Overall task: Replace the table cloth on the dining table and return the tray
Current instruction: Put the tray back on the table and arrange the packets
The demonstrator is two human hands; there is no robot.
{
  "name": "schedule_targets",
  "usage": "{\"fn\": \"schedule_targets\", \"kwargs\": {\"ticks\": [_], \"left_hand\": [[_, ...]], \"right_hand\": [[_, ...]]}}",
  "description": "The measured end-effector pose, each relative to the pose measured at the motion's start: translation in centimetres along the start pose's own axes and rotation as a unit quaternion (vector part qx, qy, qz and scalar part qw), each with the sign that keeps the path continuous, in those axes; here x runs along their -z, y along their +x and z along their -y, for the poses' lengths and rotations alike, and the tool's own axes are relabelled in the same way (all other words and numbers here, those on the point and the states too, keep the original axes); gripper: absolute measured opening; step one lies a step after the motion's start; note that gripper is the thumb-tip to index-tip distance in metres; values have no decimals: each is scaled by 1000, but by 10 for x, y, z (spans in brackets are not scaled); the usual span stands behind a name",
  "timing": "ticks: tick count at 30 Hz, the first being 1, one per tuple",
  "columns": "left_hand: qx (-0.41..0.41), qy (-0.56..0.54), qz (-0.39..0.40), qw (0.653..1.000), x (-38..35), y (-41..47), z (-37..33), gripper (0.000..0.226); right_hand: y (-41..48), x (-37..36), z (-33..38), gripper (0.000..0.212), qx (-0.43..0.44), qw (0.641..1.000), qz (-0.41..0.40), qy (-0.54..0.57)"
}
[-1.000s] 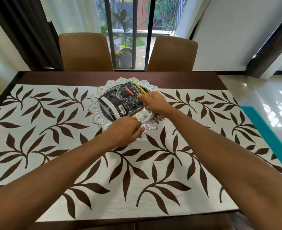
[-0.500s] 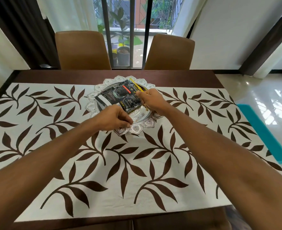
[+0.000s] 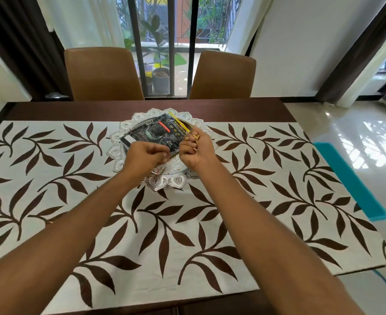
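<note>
A silver tray [image 3: 172, 184] with a scalloped rim sits on the white table cloth [image 3: 187, 226], which is printed with brown leaves, toward the far middle of the dark wooden dining table [image 3: 78, 109]. A black packet [image 3: 159, 133] with a yellow edge lies flat in the tray. My left hand [image 3: 143, 156] hovers over the tray's near left part, fingers curled, and its fingertips hide the packet's near corner. Just right of the packet, over the tray's right side, my right hand [image 3: 197, 148] has its fingers curled in with nothing seen inside them.
Two brown chairs [image 3: 101, 73] [image 3: 223, 76] stand at the table's far side before a barred window with potted plants. A teal mat [image 3: 351, 180] lies on the glossy floor to the right. The cloth leaves dark wood bare along the far and near edges.
Both hands have come off the tray's rim and risen slightly over it, fingers curling in. The left hand moved right toward the right hand. The tray and packet stayed put.
</note>
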State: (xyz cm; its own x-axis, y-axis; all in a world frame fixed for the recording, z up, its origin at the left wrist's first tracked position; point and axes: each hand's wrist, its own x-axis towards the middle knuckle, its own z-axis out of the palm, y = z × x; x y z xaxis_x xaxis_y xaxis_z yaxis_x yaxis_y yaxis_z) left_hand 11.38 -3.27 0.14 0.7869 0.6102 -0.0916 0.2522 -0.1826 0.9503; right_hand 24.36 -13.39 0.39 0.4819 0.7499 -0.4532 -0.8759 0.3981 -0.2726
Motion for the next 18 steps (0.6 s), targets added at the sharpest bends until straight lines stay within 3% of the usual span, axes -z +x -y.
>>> {"fn": "schedule_targets", "kwargs": {"ticks": [3, 6, 9, 12, 18], "left_hand": [[27, -174, -77, 981, -2, 9, -19, 17], [3, -236, -75, 969, -10, 15, -37, 18], [-57, -149, -64, 985, -27, 13, -39, 18], [-103, -61, -86, 989, -35, 11, -35, 16], [-176, 35, -108, 978, -36, -2, -35, 18]], "right_hand": [[3, 5, -13, 50, 12, 998, 19, 65], [4, 8, -26, 44, 8, 992, 64, 110], [3, 5, -35, 37, 20, 984, 76, 158], [0, 2, -38, 46, 43, 980, 60, 186], [-3, -4, -48, 52, 89, 990, -43, 103]]}}
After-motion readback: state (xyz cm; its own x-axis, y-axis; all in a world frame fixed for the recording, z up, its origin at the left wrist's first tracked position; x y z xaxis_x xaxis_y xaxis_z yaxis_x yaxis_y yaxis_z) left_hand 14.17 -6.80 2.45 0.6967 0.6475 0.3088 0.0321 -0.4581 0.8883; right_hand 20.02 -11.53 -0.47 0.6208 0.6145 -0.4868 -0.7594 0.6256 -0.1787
